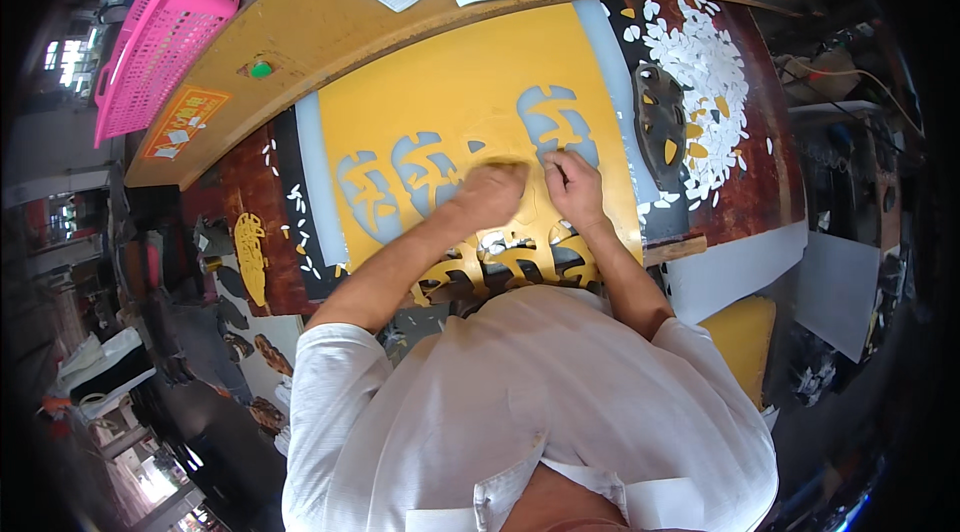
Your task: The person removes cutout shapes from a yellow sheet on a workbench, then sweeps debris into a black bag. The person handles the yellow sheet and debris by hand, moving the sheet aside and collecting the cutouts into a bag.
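Note:
A yellow sheet [440, 72] lies across the table before me, with several curved shapes cut out of it and a pale blue-white surface showing through the holes. Over its lower middle is my left hand [492, 197], blurred, its fingers curled in; a small dark-yellow bit shows at the fingertips, too smeared to name. Just right of it, beside the right-hand cutout, my right hand [575, 194] is closed in a pinch; what its fingers grip, if anything, is hidden. Below the hands, the cut lower edge of the sheet [510, 262] hangs toward my body.
A dark shaped block [660, 127] rests at the right beside a heap of white scraps [703, 62]. Yellow cut pieces [249, 257] are stacked at the left. A yellow machine beam [330, 52] with green buttons crosses behind, with a pink basket [178, 27] on it.

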A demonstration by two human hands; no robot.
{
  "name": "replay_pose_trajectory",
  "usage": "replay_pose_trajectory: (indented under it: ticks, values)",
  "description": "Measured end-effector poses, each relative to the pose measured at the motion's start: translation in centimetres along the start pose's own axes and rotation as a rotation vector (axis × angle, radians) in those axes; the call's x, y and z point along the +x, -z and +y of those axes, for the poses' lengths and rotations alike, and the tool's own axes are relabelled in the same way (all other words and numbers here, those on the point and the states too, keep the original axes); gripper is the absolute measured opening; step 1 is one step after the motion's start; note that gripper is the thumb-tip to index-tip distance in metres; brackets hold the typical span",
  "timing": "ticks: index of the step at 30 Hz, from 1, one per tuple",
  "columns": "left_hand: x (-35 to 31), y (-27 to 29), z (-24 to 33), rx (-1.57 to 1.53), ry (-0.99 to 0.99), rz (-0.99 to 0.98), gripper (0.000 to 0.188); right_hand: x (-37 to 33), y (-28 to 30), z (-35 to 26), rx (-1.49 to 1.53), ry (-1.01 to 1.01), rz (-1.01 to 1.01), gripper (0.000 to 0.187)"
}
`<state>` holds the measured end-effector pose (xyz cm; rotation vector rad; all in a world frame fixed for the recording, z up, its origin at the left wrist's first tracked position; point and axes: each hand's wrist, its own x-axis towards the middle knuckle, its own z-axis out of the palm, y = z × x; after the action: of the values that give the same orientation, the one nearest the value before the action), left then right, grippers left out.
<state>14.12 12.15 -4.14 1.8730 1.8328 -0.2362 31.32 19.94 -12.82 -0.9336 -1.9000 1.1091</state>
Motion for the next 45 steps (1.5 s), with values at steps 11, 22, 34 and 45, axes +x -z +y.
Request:
replay_pose_trajectory:
  ticks: [11,22,34,45]
  values:
    - [-2.7,-4.3,3.8,-0.195,0.137,0.298,0.074,0.2,-0.1,0.0,-0.024,0.083,0.042,0.013]
    - [-0.8,0.0,-4.2,-0.415,0.015,0.303,0.026,0.2,-0.8,-1.5,-0.364,0.062,-0.046,0.020]
    - [-8.4,6.9,-24.2,-1.106,0.384,1.035,0.037,-0.4,-1.8,-1.4,-0.529,0.046,-0.065,0.028]
    - [-12.7,-3.1,-4.9,-0.762,-0.174,0.902,0.019,6.4,-1.6,-4.7,0.325,-0.732,-0.220,0.043]
